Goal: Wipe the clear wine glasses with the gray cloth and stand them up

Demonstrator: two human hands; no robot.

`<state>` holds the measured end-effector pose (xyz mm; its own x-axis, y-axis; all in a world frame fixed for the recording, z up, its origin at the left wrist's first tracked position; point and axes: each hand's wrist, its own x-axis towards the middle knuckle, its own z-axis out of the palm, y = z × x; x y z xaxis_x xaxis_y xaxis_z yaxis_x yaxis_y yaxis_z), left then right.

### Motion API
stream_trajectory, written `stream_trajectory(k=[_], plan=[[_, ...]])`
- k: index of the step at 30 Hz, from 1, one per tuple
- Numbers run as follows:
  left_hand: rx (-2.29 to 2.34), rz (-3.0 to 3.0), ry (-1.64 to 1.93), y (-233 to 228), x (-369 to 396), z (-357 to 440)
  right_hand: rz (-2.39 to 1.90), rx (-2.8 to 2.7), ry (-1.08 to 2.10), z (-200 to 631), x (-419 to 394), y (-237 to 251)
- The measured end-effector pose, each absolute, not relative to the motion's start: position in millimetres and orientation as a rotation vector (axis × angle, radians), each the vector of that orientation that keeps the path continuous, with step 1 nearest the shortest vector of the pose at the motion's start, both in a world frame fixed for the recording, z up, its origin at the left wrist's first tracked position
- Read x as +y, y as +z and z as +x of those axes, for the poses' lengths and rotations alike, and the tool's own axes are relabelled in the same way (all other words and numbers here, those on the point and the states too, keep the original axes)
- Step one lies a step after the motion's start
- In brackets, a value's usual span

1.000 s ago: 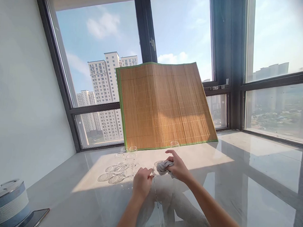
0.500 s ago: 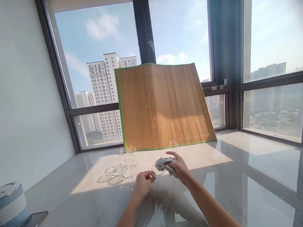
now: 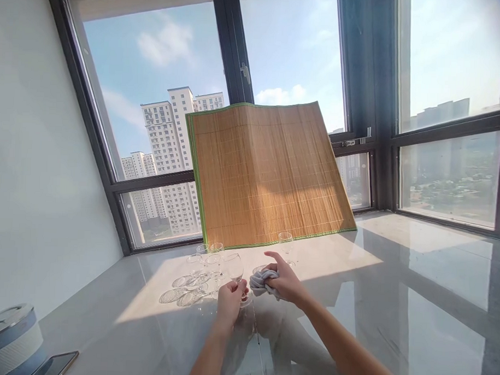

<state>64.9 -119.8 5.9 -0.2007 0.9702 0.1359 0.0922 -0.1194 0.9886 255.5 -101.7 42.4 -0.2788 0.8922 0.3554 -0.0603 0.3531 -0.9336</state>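
Head view shows two bare hands, left and right, over a glossy grey stone-like bench point(image 3: 121, 347) below dark-framed windows point(image 3: 147, 179). Six clear stemmed glasses can be made out. One, the upright wine glass point(image 3: 233, 265), is in the left hand point(image 3: 228, 302), whose grip is closed on its stem between thumb and fingers, with the bowl above the fingertips and the round foot low to the right. Four more form a close cluster of clear glasses point(image 3: 205, 256) standing just beyond and to the left, their oval shadows falling leftward across the sunlit patch. The sixth, a lone clear glass point(image 3: 285, 242), stands apart to the right, near the lower edge of one tan bamboo mat with green edging point(image 3: 271, 172) that leans against the windows. The right hand point(image 3: 288, 282) has its grip closed around one bunched pale grey cloth point(image 3: 260, 283), index finger extended away from it; the cloth is just beside the wine glass, and whether they touch cannot be told. At the near left corner, one blue-and-white banded lidded cup point(image 3: 12, 343) stands beside one dark flat phone-like slab point(image 3: 55, 365), partly cut off by the frame.
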Motion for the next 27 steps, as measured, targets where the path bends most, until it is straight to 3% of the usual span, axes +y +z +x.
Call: stream_trajectory(k=[6,16,21,24,27], plan=[[1.572,1.585,1.33,-2.3,-112.8,69.9,-0.69,-1.579,0.996,258.6,-110.7,52.2],[1.445,1.881,1.303,7.5,-122.7,80.3,-0.666,-1.881,0.696,254.9,-124.0,56.0],[1.708,2.0,1.829,17.4,-128.9,68.4,-0.842,-1.804,0.493,269.5,-117.5,64.1],[1.953,1.708,2.247,25.3,-131.6,54.6,-1.001,-1.68,0.374,284.1,-113.7,71.3],[2.028,1.343,2.36,26.4,-128.1,40.9,-1.162,-1.599,0.235,295.5,-112.9,76.5]])
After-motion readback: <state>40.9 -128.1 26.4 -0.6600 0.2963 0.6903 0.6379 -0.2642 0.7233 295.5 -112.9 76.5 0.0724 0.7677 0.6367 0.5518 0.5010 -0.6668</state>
